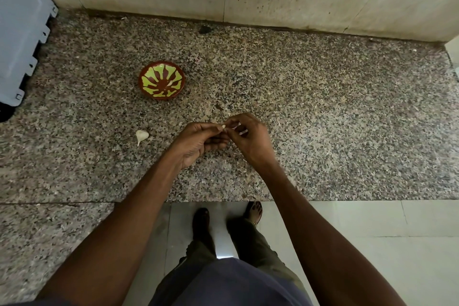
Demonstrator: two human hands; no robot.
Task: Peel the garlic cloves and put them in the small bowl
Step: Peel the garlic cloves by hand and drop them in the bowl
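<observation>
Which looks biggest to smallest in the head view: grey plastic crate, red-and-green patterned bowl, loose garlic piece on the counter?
1. Grey plastic crate, far left, cut off by the frame edge, so larger than shown.
2. Red-and-green patterned bowl.
3. Loose white garlic piece, clearly smallest though it lies nearer the camera than the bowl.

Your two bare forearms reach forward and converge near the middle of the view. Your left hand is turned palm partly upward, its fingers curled and the thumb and forefinger tips pressed together in a pinch. Your right hand shows its back, fingers curled inward, the fingertips meeting those of the left. What is pinched between them is too small to make out. Below, your legs and feet stand side by side.
</observation>
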